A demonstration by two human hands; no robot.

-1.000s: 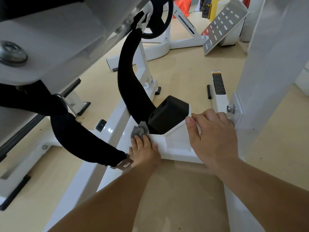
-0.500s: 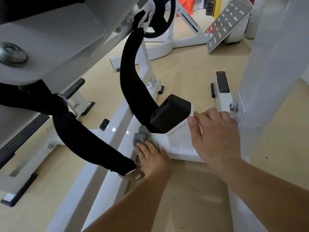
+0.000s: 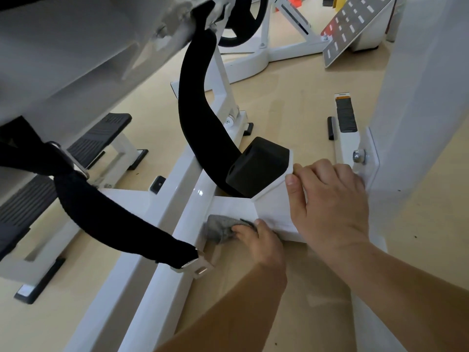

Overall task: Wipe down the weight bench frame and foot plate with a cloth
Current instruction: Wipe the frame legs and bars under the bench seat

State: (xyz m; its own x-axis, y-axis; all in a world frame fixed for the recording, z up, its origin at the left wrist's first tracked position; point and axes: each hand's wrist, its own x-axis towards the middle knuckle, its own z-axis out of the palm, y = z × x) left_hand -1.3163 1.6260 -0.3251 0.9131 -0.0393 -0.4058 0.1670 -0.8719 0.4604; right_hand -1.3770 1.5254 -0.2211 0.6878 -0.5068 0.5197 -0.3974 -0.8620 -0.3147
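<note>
Grey cloth (image 3: 218,230), gripped in the curled left hand (image 3: 258,241), presses the white frame (image 3: 232,207) mid-picture, right hand (image 3: 332,199) braced flat beside it: frame-wiping underway, next likely a firm sweep along it.

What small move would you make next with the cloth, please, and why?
Probably slide the grey cloth down the white beam toward you. The left hand grips it at the corner where the beam meets the angled plate, and the right hand braces on that plate.
</note>
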